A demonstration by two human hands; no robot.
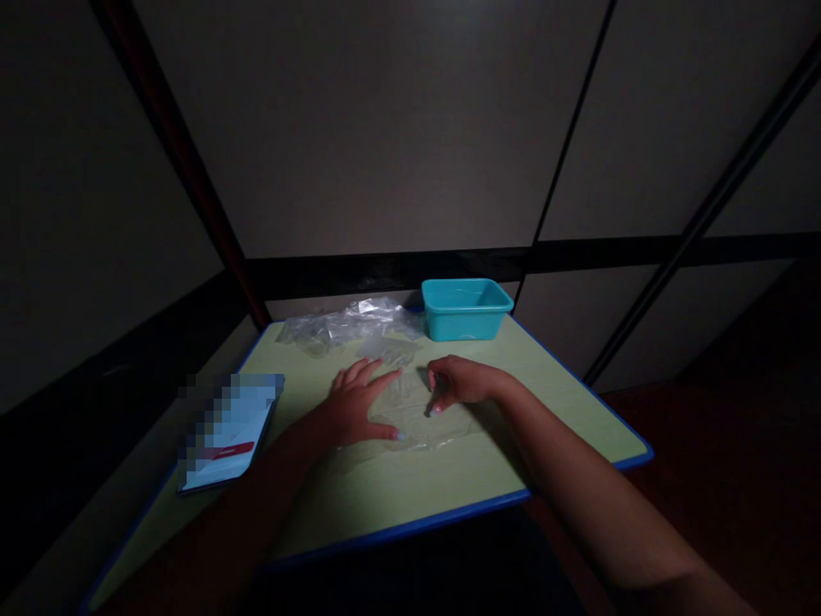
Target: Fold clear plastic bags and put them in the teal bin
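A clear plastic bag (pixel 420 434) lies flat on the table, thin and hard to see against its top. My left hand (pixel 359 404) rests over the bag's left part, fingers spread and thumb stretched to the right. On the other side, my right hand (pixel 463 382) hovers at or just above the bag with its fingers curved down. A gap shows between its thumb and forefinger, and I see nothing held there. Whether the right fingertips touch the plastic I cannot tell.
A crumpled heap of clear plastic bags (pixel 352 323) lies along the table's back edge. Right of it stands a turquoise basket (pixel 467 325). A tablet or phone with a lit screen (pixel 247 419) lies at the left. The light green table (pixel 564 411) has a blue rim; cabinet panels rise behind.
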